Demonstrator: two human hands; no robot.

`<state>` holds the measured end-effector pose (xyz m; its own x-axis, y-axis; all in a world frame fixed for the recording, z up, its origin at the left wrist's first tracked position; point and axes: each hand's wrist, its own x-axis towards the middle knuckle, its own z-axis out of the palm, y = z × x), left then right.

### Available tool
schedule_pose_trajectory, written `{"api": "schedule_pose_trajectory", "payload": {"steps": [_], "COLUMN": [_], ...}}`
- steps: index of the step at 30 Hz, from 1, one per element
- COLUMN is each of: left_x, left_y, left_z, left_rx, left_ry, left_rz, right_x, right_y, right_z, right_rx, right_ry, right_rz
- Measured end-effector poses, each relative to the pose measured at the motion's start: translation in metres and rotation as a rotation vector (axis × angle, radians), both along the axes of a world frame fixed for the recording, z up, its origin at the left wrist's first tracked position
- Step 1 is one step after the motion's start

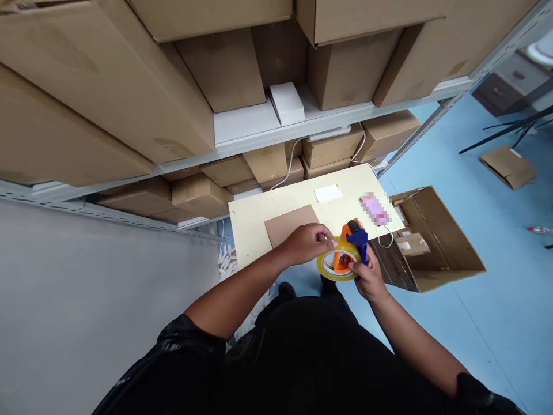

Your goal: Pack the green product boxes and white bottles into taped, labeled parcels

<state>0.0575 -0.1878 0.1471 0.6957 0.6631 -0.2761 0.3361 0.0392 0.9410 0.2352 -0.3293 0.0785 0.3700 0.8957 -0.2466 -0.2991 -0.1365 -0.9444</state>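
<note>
My right hand [370,276] is closed around an orange and blue tape dispenser [358,237], its thumb near the roll. A large roll of clear yellowish packing tape [323,266] sits on the dispenser, facing up towards me. At the roll's upper left edge, my left hand [307,242] pinches the tape with thumb and forefinger; whether a loose end is between them is too small to tell. Just beyond my left hand, a flat brown cardboard box [290,223] lies on the pale yellow table [250,222].
On the table are a white label or card [328,193] and a blurred pink item [375,208] with a cable. An open carton [449,242] holding small boxes stands at the right. Shelves [246,129] of cardboard boxes rise behind; paper scraps [227,260] lie below left.
</note>
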Motion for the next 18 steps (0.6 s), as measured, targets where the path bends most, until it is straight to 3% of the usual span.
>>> {"api": "schedule_pose_trajectory", "payload": {"steps": [6,12,18], "left_x": [0.02,0.049,0.065], "left_y": [-0.003,-0.004,-0.008], "left_z": [0.002,-0.004,0.003], "left_rx": [0.165,0.267,0.253], "left_ry": [0.103,0.247,0.222], "left_rz": [0.036,0.061,0.04], "right_x": [0.024,0.048,0.072], "right_y": [0.01,0.017,0.013], "right_z": [-0.005,-0.013,-0.016], "right_rx": [-0.05,-0.12,-0.109], "right_ry": [-0.094,-0.148,-0.066], "right_rz": [0.129,0.132,0.183]}}
